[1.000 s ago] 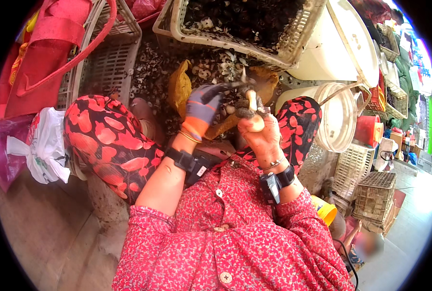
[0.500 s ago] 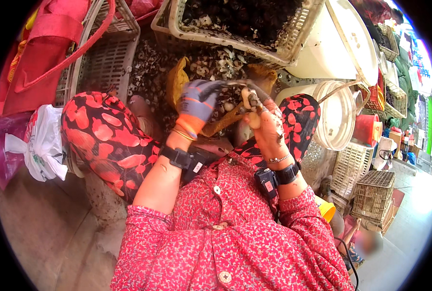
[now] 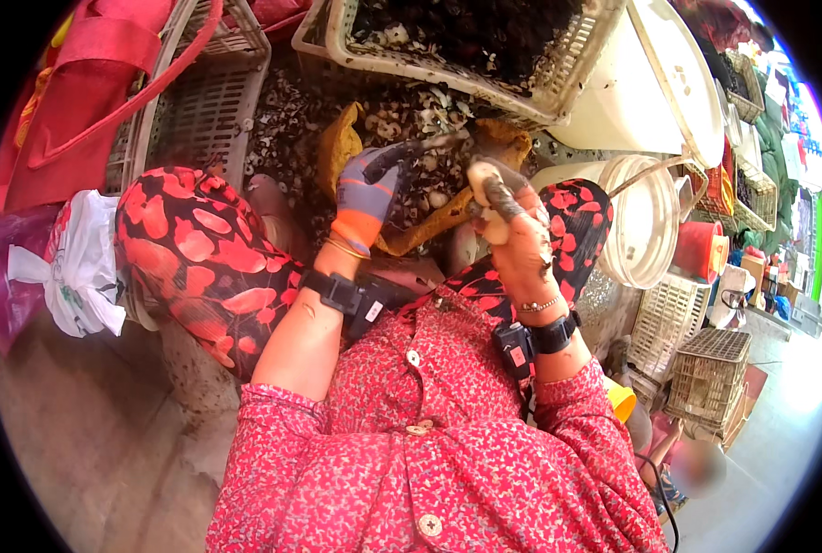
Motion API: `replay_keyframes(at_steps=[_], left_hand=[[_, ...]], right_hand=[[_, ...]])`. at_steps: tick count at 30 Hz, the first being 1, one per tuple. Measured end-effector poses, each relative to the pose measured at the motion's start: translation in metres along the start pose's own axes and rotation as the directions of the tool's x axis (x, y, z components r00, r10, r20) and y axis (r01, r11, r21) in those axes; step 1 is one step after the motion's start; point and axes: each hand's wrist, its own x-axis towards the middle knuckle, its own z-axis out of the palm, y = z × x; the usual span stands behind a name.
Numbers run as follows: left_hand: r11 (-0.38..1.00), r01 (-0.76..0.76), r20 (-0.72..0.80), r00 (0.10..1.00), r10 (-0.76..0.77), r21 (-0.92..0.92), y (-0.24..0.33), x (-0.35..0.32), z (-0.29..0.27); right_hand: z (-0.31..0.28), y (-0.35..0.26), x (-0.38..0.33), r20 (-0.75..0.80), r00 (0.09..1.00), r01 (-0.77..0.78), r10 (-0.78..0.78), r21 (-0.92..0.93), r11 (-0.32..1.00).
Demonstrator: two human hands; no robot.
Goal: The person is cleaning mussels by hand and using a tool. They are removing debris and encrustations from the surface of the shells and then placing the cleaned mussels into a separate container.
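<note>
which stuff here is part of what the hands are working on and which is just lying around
In use:
- left hand, gloved, reaching to the shell pile
- right hand, holding a pale tool handle
- shell pile
- basket of shells

Lying about:
- red bag
- white plastic bag
- white bucket
- wire crates

Daylight view, evenly lit, heavy fisheye distortion.
Soft daylight is falling across the scene, casting only faint shadows; the gloved left hand (image 3: pixel 366 189) and bare right hand (image 3: pixel 512 230) are showing reasonably sharp. Far right of the hands, the pavement is blowing out to white glare. Straight edges are bending toward the rim, and a black vignette is ringing the frame.
</note>
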Motion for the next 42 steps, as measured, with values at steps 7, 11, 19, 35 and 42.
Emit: replay_keyframes(at_steps=[7,11,19,35,42], left_hand=[[0.995,-0.093,0.032,0.995,0.094,-0.042,0.016,-0.008,0.020],[0.981,-0.173,-0.015,0.984,0.175,0.088,0.022,-0.012,0.025],[0.989,-0.059,-0.018,0.998,0.057,-0.138,0.013,-0.013,0.025],[0.972,-0.209,0.058,0.977,0.204,0.110,0.020,-0.011,0.019],[0.934,-0.283,0.123,0.957,0.261,0.217,0.026,-0.008,0.011]], right_hand=[[-0.021,0.032,0.020,0.292,0.938,-0.347,0.187,0.789,0.508],[-0.012,0.033,0.016,0.311,0.931,-0.364,0.189,0.824,0.435],[-0.024,0.043,0.018,0.335,0.898,-0.428,0.284,0.815,0.391],[-0.027,0.036,0.022,0.085,0.974,-0.218,0.208,0.590,0.777],[-0.029,0.027,0.017,0.162,0.987,-0.036,0.001,0.218,0.975]])
